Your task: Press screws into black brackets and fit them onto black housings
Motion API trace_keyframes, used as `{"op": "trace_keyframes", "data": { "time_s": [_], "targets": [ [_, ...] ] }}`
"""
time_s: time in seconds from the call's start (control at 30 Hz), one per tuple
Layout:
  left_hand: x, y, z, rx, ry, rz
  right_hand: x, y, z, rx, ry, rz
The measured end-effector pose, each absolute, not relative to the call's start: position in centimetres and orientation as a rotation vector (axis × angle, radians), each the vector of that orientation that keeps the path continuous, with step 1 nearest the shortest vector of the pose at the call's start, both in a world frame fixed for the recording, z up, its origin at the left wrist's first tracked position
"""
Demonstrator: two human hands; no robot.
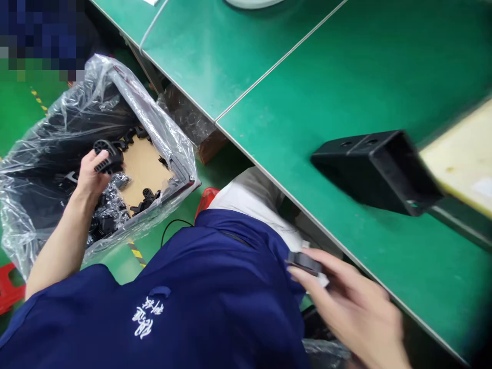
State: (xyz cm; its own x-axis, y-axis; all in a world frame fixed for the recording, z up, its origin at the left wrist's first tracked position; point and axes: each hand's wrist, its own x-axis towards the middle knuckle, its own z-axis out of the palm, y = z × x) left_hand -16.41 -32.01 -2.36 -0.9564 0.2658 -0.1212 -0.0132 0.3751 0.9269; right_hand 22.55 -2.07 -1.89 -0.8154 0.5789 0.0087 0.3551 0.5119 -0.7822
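Note:
Over a plastic-lined bin point(154, 110), my left hand point(93, 173) grips a black ribbed plastic part point(109, 157). Several similar black parts lie lower in the bin, around a sheet of brown cardboard point(144, 164) and some crumpled clear film. Near the table's edge, in front of my body, my right hand point(355, 302) pinches a small dark part point(305, 262) between thumb and fingers. Something white shows beside that part, too blurred to make out.
A green table point(246, 66) stretches across the upper right. On it stand a black hollow box-shaped holder point(357, 171) and a pale yellow board point(461, 154). Red stool parts point(9, 289) show at the lower left. A person in dark blue point(42, 31) is at the upper left.

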Motion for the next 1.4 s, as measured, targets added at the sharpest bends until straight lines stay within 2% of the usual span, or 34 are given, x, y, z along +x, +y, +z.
{"op": "trace_keyframes", "data": {
  "time_s": [0.07, 0.1, 0.2, 0.33, 0.47, 0.7, 0.87, 1.03, 1.17, 1.23, 1.3, 1.4],
  "targets": [
    [-11.6, -27.8, 0.2, 0.304, 2.107, 1.62, 21.2, -3.4, -2.2, -0.624, -2.345, 1.398],
    [-8.8, -25.4, 1.2, 0.326, 1.79, 1.606, 20.9, -4.1, -2.0, -0.588, -2.222, 1.523],
    [-0.5, -18.3, 2.4, 0.299, 1.153, 1.38, 21.7, -5.7, -1.2, -0.555, -1.739, 1.879],
    [7.0, -12.2, 1.6, 0.402, 1.107, 1.124, 24.8, -6.1, -0.8, -0.402, -1.242, 2.117],
    [9.5, -10.1, 1.0, 0.699, 1.282, 0.951, 27.6, -5.9, -1.7, -0.401, -1.114, 2.172],
    [11.1, -9.9, 2.8, 1.159, 1.531, 0.754, 28.6, -5.8, -2.4, -0.606, -1.314, 2.054],
    [11.8, -9.9, 2.6, 1.484, 1.568, 0.602, 28.4, -5.2, -2.7, -0.862, -1.306, 1.773],
    [12.8, -9.0, 1.8, 1.785, 1.557, 0.727, 28.0, -4.5, -3.2, -0.848, -1.302, 1.736],
    [14.0, -6.8, 2.9, 1.91, 1.523, 0.848, 27.7, -3.9, -1.9, -0.754, -0.977, 1.896],
    [14.4, -5.4, 3.7, 2.015, 1.569, 0.907, 27.8, -2.5, -0.7, -0.817, -0.886, 1.873],
    [14.7, -4.2, 4.4, 2.106, 1.625, 0.976, 28.1, 0.3, 0.5, -0.906, -1.002, 1.709],
    [14.6, -3.3, 4.6, 2.116, 1.582, 1.09, 28.4, 6.6, 1.9, -0.954, -1.507, 1.073]
  ]
}}
